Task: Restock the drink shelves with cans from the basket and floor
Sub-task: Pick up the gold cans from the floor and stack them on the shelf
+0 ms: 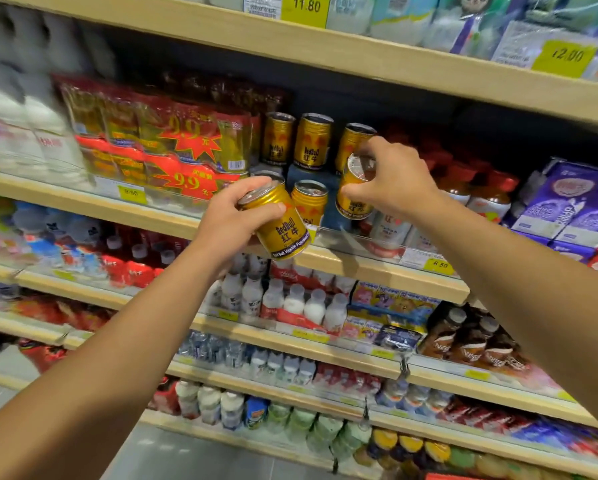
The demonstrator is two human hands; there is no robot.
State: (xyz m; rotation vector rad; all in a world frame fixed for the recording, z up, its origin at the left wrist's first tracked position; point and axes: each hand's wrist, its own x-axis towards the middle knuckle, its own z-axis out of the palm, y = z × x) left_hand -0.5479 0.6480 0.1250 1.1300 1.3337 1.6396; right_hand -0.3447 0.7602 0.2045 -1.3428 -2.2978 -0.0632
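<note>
A small gold metal Red Bull can (279, 223), tilted, sits in the left hand (235, 220), whose fingers curl round its top in front of the pale wooden shelf edge (377, 271). The right hand (391, 181) pinches a second gold can (354, 192) by its rim, above the shelf beside the standing gold cans (309, 202). Red shrink-wrapped multipacks (159, 140) stand to the left.

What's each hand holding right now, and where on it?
Left hand grips a gold Red Bull can round its upper body. Right hand pinches another Red Bull can by its top rim.
</note>
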